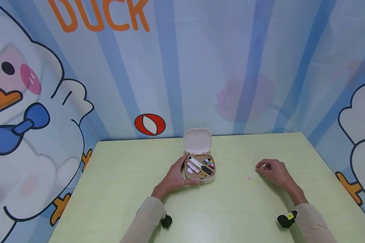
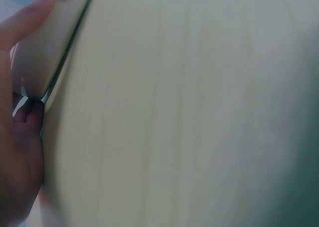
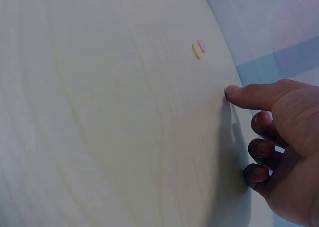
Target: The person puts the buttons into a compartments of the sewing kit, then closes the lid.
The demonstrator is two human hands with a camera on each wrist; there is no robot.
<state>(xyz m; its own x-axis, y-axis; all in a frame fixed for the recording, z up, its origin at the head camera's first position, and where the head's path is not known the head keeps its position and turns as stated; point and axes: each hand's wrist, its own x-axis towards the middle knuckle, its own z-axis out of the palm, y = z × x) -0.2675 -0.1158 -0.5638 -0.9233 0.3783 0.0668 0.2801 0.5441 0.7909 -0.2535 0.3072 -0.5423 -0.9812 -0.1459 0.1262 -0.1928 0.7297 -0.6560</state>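
Note:
My left hand (image 1: 176, 177) grips a small open sewing-kit-like box (image 1: 212, 179) by its left side, thumb along the front and fingers near the back corner. Inside lie a black-and-white tool (image 1: 199, 164), a pink tool (image 1: 193, 167), a gold round piece (image 1: 202, 175) and several coloured button-like pieces (image 1: 209, 163). To the right, my right hand (image 1: 273, 172) hovers low over the table, thumb and index tips together, other fingers curled. Whether those tips hold something small is hidden. A pink disc (image 3: 201, 46) and a yellow disc (image 3: 197, 51) lie beside it.
The box's white lid (image 1: 197, 141) stands upright behind it. A pale wood-grain table (image 1: 124, 168) carries everything. Behind and at both sides hangs a blue striped cloth (image 1: 194, 67) with duck drawings.

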